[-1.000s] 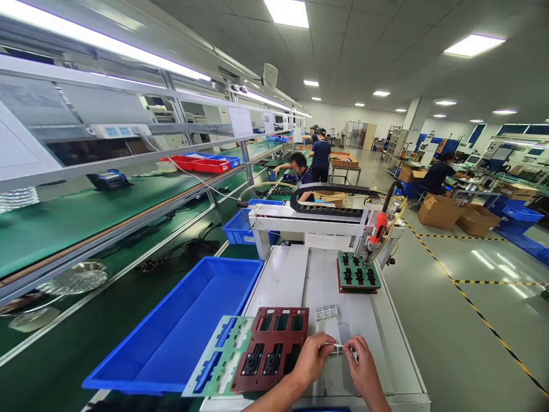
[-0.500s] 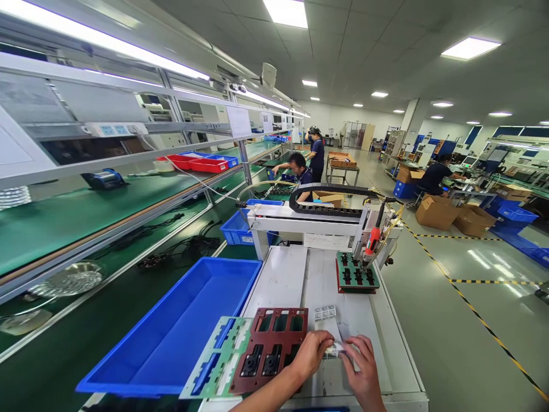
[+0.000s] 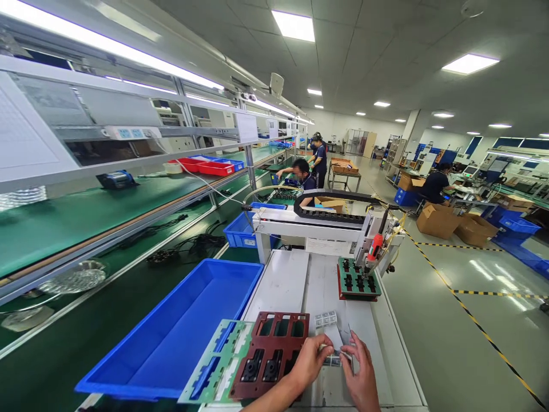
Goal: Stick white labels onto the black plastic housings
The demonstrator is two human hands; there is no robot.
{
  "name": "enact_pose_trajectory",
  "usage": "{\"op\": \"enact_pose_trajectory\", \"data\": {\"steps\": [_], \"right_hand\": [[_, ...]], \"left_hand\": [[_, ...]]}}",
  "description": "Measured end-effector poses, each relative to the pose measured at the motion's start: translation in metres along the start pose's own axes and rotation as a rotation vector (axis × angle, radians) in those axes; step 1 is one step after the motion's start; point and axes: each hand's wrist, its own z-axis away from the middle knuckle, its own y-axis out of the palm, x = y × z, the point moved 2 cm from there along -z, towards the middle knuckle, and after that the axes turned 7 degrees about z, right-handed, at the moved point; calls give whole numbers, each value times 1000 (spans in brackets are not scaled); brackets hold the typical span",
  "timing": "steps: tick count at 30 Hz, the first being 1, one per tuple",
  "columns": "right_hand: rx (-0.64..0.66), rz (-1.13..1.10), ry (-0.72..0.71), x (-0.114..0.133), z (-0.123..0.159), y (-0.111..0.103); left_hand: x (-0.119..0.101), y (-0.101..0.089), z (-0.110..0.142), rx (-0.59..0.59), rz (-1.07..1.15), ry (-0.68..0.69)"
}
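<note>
White label strip [image 3: 328, 327], print unreadable, pinched between left hand [image 3: 309, 361] and right hand [image 3: 362, 372].

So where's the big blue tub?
In the head view the blue tub sits low on the left, on the green belt, right beside the green and red trays near the left hand.

No legible text, labels or numbers anywhere.
</note>
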Motion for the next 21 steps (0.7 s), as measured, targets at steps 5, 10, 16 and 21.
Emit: {"op": "enact_pose_trajectory", "data": {"steps": [5,10,16,21], "right_hand": [[-28,73,-221,3,2,-2],[-196,-224,8,14,12,20],[30,-503,19,56,35,131],[173,-610,-22,82,48,195]], "left_hand": [[5,6,-5,-13,-13,-7],[-3,-14,7,-108,4,28],[-17,-94,66,-372,115,87],[3,-145,116,-481,118,0]]}}
